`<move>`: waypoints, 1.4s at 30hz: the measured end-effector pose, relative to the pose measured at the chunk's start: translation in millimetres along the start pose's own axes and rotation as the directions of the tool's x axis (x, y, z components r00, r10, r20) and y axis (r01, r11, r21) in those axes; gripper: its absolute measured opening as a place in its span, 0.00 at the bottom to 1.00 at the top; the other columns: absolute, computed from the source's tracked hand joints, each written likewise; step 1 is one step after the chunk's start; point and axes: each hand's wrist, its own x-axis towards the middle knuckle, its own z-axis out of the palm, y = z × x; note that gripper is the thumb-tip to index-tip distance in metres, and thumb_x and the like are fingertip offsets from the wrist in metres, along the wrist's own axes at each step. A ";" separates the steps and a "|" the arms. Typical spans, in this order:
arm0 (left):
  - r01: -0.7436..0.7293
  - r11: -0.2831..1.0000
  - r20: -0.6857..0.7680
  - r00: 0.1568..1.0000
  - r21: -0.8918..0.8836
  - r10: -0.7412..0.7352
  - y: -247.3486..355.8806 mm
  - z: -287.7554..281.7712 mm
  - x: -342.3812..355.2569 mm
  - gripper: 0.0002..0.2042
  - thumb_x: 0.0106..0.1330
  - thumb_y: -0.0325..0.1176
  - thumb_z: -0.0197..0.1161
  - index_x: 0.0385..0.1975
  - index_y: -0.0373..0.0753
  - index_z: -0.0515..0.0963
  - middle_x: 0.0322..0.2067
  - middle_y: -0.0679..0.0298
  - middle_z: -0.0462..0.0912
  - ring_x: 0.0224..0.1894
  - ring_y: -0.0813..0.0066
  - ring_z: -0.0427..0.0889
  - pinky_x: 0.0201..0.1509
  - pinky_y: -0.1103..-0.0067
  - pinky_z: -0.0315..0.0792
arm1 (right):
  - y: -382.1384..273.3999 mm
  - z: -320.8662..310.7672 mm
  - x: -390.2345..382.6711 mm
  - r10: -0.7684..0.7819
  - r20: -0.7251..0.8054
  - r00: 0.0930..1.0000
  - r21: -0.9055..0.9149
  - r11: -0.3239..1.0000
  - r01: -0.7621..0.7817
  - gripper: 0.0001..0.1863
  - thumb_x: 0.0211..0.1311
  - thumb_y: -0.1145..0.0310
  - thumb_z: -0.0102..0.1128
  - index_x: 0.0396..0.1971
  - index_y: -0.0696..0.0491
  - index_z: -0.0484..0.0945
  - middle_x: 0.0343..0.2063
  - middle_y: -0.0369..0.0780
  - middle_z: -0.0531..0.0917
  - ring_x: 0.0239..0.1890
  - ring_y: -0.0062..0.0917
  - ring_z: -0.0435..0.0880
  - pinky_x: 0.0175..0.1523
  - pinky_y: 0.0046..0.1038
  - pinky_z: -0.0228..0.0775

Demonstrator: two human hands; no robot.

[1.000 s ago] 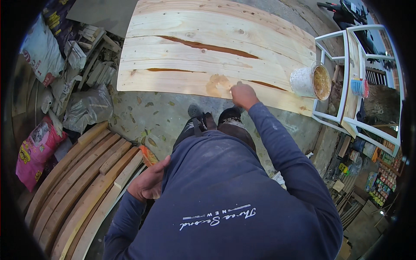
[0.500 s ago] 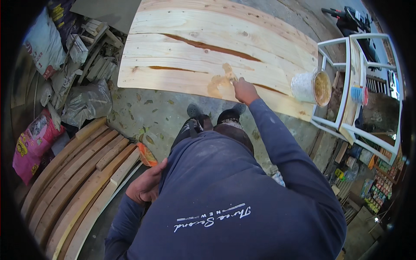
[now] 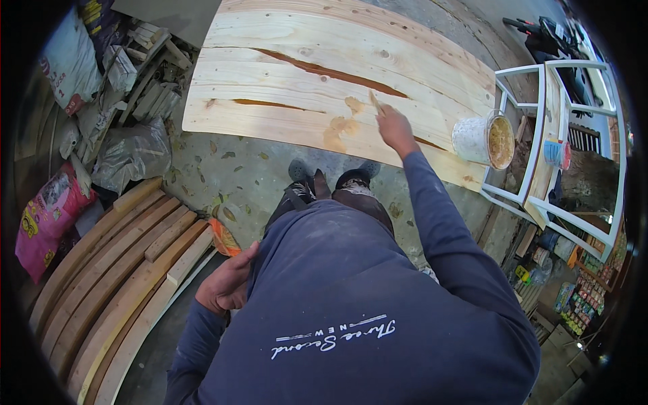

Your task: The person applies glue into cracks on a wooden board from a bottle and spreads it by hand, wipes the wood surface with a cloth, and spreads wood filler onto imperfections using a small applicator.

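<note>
My right hand (image 3: 397, 131) is closed around a paintbrush (image 3: 374, 102), its pale tip over the pale wooden tabletop (image 3: 263, 121). Left of that hand, wet-looking amber patches (image 3: 337, 131) mark the boards. Long brown-filled cracks (image 3: 331, 72) run along the wood, one of them just beyond the brush tip. To the right of the hand, a smeared white bucket (image 3: 470, 140) with yellowish-brown stuff inside stands on the tabletop's right end. My left hand (image 3: 226, 283) rests against the side of my dark shirt, holding nothing visible, fingers loosely stretched and partly hidden.
Curved wooden beams (image 3: 111, 270) are stacked at the lower left, near a pink bag (image 3: 54, 216) and scrap wood (image 3: 152, 101). A white metal frame (image 3: 540, 135) bearing a small blue-and-red can (image 3: 555, 154) stands at the right. A motorcycle (image 3: 550, 40) is parked behind.
My right hand has moved the brush rightward and farther from me, off the amber patches. My left hand stays at my side.
</note>
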 end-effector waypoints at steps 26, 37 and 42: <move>-0.115 0.993 -0.029 0.993 -0.008 0.115 -36.7 38.7 21.2 0.31 0.80 0.51 0.53 0.75 0.38 0.59 0.71 0.54 0.68 0.68 0.61 0.74 0.71 0.62 0.71 | -32.7 -55.1 13.0 0.049 0.270 0.961 -0.189 0.982 0.003 0.11 0.67 0.69 0.56 0.42 0.53 0.85 0.45 0.51 0.79 0.42 0.43 0.87 0.40 0.43 0.84; -0.150 0.967 -0.011 0.988 -0.206 0.151 -91.4 100.6 60.2 0.30 0.82 0.52 0.46 0.72 0.33 0.63 0.69 0.48 0.72 0.68 0.56 0.75 0.73 0.63 0.69 | 15.1 -54.0 65.5 -0.413 0.011 0.910 -0.097 0.906 0.412 0.09 0.62 0.67 0.60 0.37 0.54 0.87 0.48 0.50 0.81 0.45 0.44 0.86 0.43 0.45 0.83; -0.176 0.964 -0.036 0.984 -0.199 0.172 -113.5 121.3 74.5 0.31 0.83 0.52 0.46 0.72 0.32 0.63 0.68 0.48 0.73 0.67 0.55 0.76 0.73 0.63 0.69 | 51.5 -49.9 45.2 -0.461 -0.023 0.887 -0.074 0.886 0.458 0.09 0.62 0.70 0.60 0.38 0.53 0.87 0.50 0.49 0.79 0.44 0.44 0.86 0.43 0.43 0.83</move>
